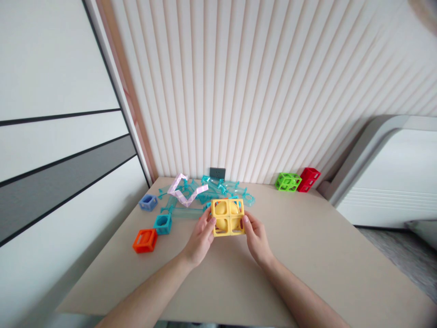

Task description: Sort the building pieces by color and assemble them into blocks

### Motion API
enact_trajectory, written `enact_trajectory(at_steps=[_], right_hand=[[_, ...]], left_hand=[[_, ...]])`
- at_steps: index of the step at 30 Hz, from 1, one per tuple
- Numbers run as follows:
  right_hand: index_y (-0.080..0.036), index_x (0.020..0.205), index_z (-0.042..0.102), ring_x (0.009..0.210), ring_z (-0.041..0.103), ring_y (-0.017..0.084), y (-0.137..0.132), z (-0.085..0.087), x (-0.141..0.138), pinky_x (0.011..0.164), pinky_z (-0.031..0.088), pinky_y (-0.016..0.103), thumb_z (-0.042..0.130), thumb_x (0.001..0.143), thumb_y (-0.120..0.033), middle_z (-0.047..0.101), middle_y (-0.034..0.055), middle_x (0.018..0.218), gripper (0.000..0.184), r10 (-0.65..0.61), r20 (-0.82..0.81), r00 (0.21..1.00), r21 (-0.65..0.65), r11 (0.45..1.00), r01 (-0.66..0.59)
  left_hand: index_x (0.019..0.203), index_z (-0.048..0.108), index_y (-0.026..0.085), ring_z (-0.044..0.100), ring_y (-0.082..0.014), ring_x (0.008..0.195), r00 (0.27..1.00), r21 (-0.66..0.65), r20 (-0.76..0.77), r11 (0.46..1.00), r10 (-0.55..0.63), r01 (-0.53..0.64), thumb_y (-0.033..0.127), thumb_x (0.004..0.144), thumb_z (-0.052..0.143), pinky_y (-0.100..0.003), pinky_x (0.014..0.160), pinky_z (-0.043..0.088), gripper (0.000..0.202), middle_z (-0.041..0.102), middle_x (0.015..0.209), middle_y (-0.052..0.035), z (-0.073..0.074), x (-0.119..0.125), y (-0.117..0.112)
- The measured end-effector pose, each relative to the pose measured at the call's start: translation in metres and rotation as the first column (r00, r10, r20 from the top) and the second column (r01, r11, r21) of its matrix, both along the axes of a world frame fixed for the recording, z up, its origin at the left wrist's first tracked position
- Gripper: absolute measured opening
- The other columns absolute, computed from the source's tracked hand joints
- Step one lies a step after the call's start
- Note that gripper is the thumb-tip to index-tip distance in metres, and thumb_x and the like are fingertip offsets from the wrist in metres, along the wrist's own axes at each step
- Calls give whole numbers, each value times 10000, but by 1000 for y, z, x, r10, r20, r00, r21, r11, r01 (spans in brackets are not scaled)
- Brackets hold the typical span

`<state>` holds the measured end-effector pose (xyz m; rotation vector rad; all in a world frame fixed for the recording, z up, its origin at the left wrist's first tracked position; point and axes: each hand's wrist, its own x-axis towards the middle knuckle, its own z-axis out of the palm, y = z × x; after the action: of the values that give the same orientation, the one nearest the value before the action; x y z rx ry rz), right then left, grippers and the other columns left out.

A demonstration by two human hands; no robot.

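Note:
Between my two hands is a yellow open-frame block point(229, 217), its front split into four windows with rounded yellow shapes inside. My left hand point(202, 237) grips its left side, thumb on the front face. My right hand point(256, 235) grips the right side in the same way. The fingers behind the block are mostly hidden. Just behind it, bits of turquoise and red show, partly covered by the block. To the left of my left hand stand a turquoise cube frame point(163, 224) and an orange cube frame point(145, 240).
A blue cube frame point(148, 202) sits at the table's left edge. Transparent turquoise track pieces point(191, 212) and a pink zigzag strip point(184, 197) lie near the ribbed wall point(235, 91). Green point(287, 181) and red point(309, 179) frame blocks stand at the back right of the table point(307, 241).

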<state>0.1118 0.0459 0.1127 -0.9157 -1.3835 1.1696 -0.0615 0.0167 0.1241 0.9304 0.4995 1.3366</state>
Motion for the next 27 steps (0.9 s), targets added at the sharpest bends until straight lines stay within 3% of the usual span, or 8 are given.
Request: enact_trajectory(at_steps=[4,9,12,18,27], right_hand=[[-195,1218,662,1005,682,282,-2,-3,0,808,588,371,579,909,-611,731,109,1112,525,79,-16,997,-11,997,-80],[-201,1261,620,944,691,260,-4,-7,0,805,596,380,586,927,-564,720,109,1106,495,99,10,995,-6,995,-99],[-199,1266,609,911,692,255,-5,-8,1,754,608,366,579,924,-578,719,107,1075,511,93,23,995,-6,996,-93],[-193,1219,631,884,698,250,-5,-9,2,728,613,357,586,921,-580,725,100,1030,491,51,8,999,20,999,-51],[-196,1205,638,836,711,252,-8,-1,-1,675,620,353,573,890,-650,734,100,1009,557,56,7,998,-23,998,-56]], left_hand=[[1443,443,284,571,-264,1290,996,-15,-86,999,34,-35,459,945,595,-443,1111,425,550,638,1331,-86,-1,0,-2],[1343,477,257,638,-296,1193,959,-92,-266,988,94,-122,534,871,664,-458,967,549,578,637,1304,-105,1,0,-4],[1283,493,253,678,-290,1110,944,-117,-316,983,98,-142,488,819,736,-448,893,588,574,649,1272,-98,2,0,-4],[1225,520,236,683,-263,1091,948,-48,-307,993,86,-106,321,728,825,-422,928,570,589,689,1206,-74,4,2,-4],[1252,498,248,671,-268,1132,963,-29,-265,997,56,-66,315,745,823,-427,962,549,606,673,1259,-83,3,1,-3]])
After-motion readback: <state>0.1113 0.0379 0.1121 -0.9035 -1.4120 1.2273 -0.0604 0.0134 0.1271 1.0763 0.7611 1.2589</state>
